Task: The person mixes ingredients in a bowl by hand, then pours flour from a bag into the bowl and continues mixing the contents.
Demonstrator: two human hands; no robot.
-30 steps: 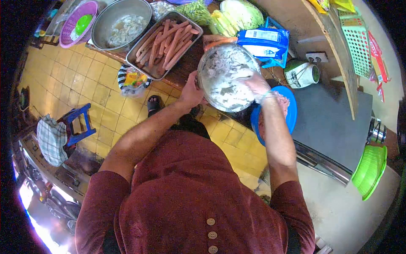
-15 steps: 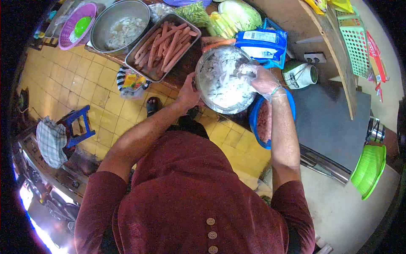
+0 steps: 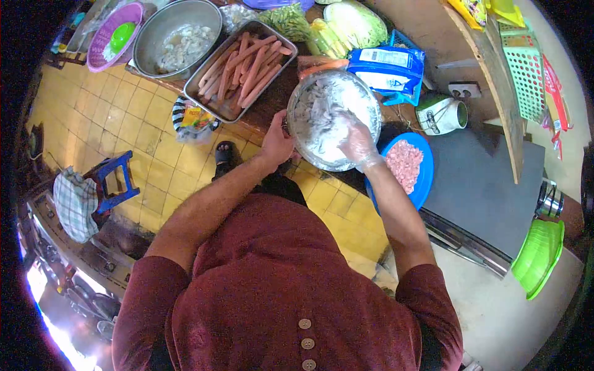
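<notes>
A round metal bowl (image 3: 373, 102) holds white flour-like powder (image 3: 337, 117) with greyish clumps toward its far left side. My bare left hand (image 3: 278, 141) grips the bowl at its left rim. My right hand (image 3: 360, 143), in a clear plastic glove, reaches over the right rim into the powder. Its fingers are blurred and partly sunk in the white, so I cannot make out whether they hold anything. Close by on the right, a blue bowl (image 3: 423, 188) contains chopped pink meat (image 3: 405, 166), partly behind my right forearm.
Left of the bowl stands a metal tray (image 3: 204, 106) of sausage-like sticks (image 3: 249, 69), then a large pot (image 3: 143, 65) with pale pieces in liquid. Behind are a blue-and-white package (image 3: 385, 67) and a cabbage (image 3: 356, 23). A jar (image 3: 443, 116) lies on its side at right.
My right hand has moved left and down, deeper into the bowl, pushing into the powder. More of the blue bowl with meat is uncovered. My left hand keeps its grip.
</notes>
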